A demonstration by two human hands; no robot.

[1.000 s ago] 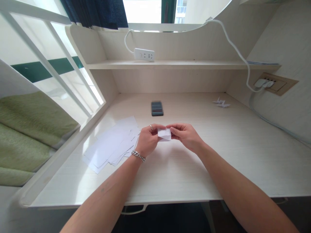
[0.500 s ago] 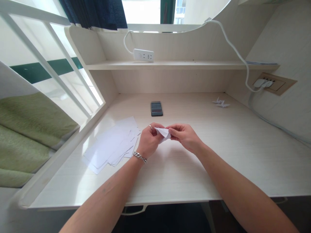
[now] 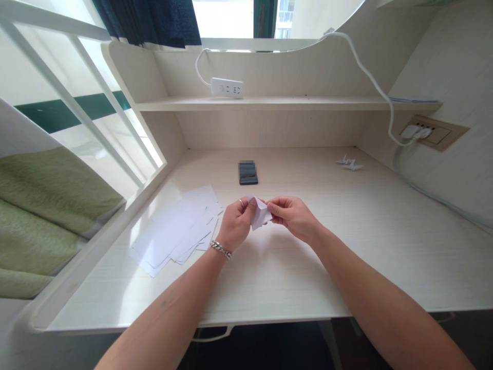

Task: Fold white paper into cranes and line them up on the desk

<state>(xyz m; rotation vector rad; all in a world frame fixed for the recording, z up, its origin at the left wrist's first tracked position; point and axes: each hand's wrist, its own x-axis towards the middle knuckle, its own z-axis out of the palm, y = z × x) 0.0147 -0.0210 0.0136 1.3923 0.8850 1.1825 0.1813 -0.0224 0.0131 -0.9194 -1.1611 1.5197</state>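
Note:
A small folded sheet of white paper (image 3: 261, 215) is held between my two hands above the desk. My left hand (image 3: 238, 220), with a ring and a chain bracelet, pinches its left side, the thumb pressed on the upper left part. My right hand (image 3: 291, 216) grips the right corner between thumb and fingers. Creases and a flap show on the paper's face; its back is hidden by my fingers. Left of my left hand lies a spread of loose white paper sheets (image 3: 177, 223). Two folded paper cranes (image 3: 349, 163) rest at the back right of the desk.
A dark phone (image 3: 247, 172) lies on the desk beyond my hands. A white power strip (image 3: 227, 88) sits on the shelf (image 3: 285, 104). Its white cable (image 3: 365, 69) hangs at the right towards a wall socket (image 3: 439, 133). A white railing (image 3: 96, 110) borders the left side.
My left thumb has shifted up onto the paper, and the paper has turned so that its creased face shows more. My right hand keeps its hold in about the same place.

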